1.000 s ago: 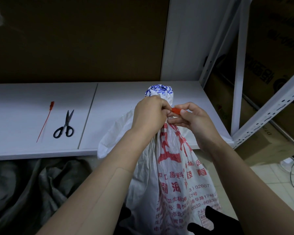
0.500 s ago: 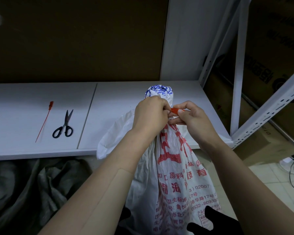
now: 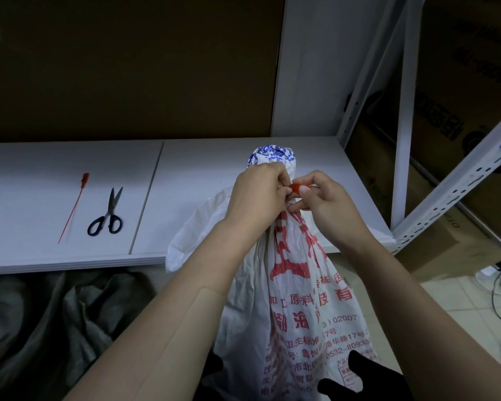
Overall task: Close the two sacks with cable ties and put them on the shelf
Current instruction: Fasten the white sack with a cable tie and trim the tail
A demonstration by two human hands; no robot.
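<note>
From my feed, both forearms reach forward and meet at the neck of the white sack (image 3: 301, 299). My left hand (image 3: 258, 195) is clenched round the gathered neck. The right hand (image 3: 327, 201) pinches the head of a red cable tie (image 3: 297, 187) between thumb and curled fingers (image 3: 297, 208), touching the left knuckles.

The sack stands upright before the front edge of the white shelf (image 3: 203, 175). It bears red print, and its bunched top, patterned blue, pokes above my left hand. A spare cable tie (image 3: 73, 209) lies on the shelf beside black scissors (image 3: 107, 214). Grey woven fabric (image 3: 70, 314) lies crumpled below.
</note>
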